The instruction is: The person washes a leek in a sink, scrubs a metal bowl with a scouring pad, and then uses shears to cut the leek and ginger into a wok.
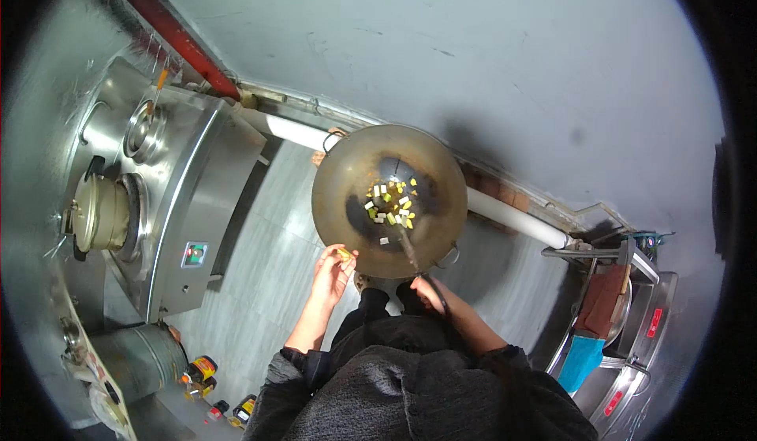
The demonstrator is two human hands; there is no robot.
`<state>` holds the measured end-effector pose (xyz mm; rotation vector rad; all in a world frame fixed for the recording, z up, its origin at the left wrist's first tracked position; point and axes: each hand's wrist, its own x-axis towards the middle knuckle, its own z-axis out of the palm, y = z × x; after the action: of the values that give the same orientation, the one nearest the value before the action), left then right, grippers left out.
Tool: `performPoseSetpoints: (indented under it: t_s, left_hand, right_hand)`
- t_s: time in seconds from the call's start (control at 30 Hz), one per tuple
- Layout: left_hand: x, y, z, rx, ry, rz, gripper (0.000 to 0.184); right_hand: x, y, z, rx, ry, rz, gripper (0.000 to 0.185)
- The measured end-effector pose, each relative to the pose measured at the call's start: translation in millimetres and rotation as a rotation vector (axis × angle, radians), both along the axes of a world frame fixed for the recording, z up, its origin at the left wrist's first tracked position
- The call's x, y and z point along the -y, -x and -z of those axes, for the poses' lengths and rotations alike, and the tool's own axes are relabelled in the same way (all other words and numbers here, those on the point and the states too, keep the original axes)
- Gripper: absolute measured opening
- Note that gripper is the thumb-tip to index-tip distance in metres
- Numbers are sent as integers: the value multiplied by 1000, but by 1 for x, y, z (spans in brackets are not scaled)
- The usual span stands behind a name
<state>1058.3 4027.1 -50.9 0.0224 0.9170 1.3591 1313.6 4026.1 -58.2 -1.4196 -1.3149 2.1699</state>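
A large wok (335,196) stands in front of me, with several green, yellow and white food pieces (392,204) in its middle. My left hand (334,271) is at the wok's near left edge, its fingers pinched on a small yellow piece (344,253). On the near right side, my right hand (430,291) is wrapped round the handle of a utensil (408,248), whose far end reaches down among the food. One pale piece (384,241) lies apart from the others, nearer to me.
At the left, a steel stove (189,196) bears a lidded pot (102,212). Sauce bottles (201,368) stand at the lower left. White pipe (512,214) runs behind the wok. A steel sink (654,315) with brown and blue cloths (581,362) is at the right.
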Motion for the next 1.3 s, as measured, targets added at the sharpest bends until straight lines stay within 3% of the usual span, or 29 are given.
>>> performPoseSetpoints:
  t_s: [0.03, 0.07, 0.27, 0.43, 0.67, 0.83, 0.9, 0.93, 1.03, 1.1, 1.3]
  left_hand:
    - [2, 5, 3, -2, 0, -8, 19]
    - [4, 9, 2, 75, -42, -27, 19]
    - [14, 21, 4, 203, -58, -135, 20]
    - [16, 18, 2, 79, -65, -60, 18]
    - [16, 16, 15, 182, -156, 16, 17]
    - [-1, -6, -8, -83, -74, -11, 16]
    - [-9, -15, -17, -112, -78, -14, 15]
    - [-13, -18, -19, -159, -84, -20, 14]
    - [-19, -28, -24, -250, -74, -39, 10]
    - [-21, -30, -22, -436, -151, -21, 7]
    - [-25, -36, -26, -597, -180, -93, 9]
  right_hand:
    - [-4, -6, 11, -46, 88, 22, 41]
    - [-7, -6, -2, -90, 165, 203, 37]
    - [-29, -33, -7, -71, 309, 589, 53]
    - [-32, -37, -11, -98, 204, 446, 48]
    - [-24, -11, -10, -119, 254, 354, 44]
    - [-18, 2, -20, -61, 184, 137, 37]
    - [-11, 16, -38, 53, -506, -51, 39]
    - [-11, 20, -45, 130, -346, -152, 44]
    - [-7, 34, -56, 144, -373, -247, 56]
    - [-3, 39, -52, 132, -391, -216, 58]
    - [-2, 37, -43, 124, -331, -201, 61]
